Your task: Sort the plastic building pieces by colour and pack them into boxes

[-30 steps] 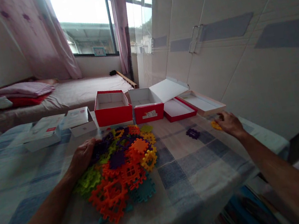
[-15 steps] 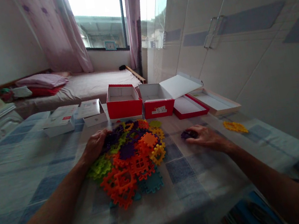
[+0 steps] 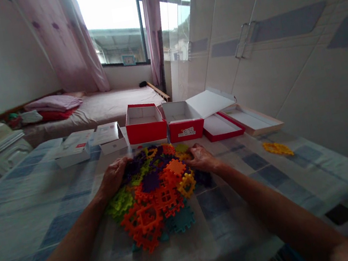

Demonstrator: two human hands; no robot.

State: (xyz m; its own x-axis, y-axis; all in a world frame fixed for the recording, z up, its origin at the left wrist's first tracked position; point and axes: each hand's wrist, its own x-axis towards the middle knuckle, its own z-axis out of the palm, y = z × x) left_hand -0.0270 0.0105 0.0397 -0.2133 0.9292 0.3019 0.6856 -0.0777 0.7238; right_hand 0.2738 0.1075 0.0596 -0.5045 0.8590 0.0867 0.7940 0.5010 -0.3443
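Note:
A heap of interlocking plastic pieces (image 3: pixel 166 194) in orange, purple, green, yellow and teal lies on the table. At the heap's back left edge, my left hand (image 3: pixel 115 176) is closed with its fingertips against a purple piece (image 3: pixel 130 169); part of its grip is hidden. My right hand (image 3: pixel 202 159) reaches the heap's right side, fingers closed at a yellow piece (image 3: pixel 183 155). Under that wrist, beside the heap, rests a dark purple piece (image 3: pixel 204 179) in shadow. Some window-shaped orange pieces (image 3: pixel 148 217) lie toward the front.
Behind the heap stand a red box (image 3: pixel 146 131), another red box with a raised lid (image 3: pixel 186 130), a shallow red tray (image 3: pixel 226 134) and a pale tray (image 3: pixel 259 124). White boxes (image 3: pixel 74 154) are at left. A yellow piece (image 3: pixel 277 149) lies far right on the checked tablecloth (image 3: pixel 41 215).
My right hand has moved left to the heap's edge; the purple piece it held now lies beside the heap. My left hand stays in place. The view has tilted slightly upward.

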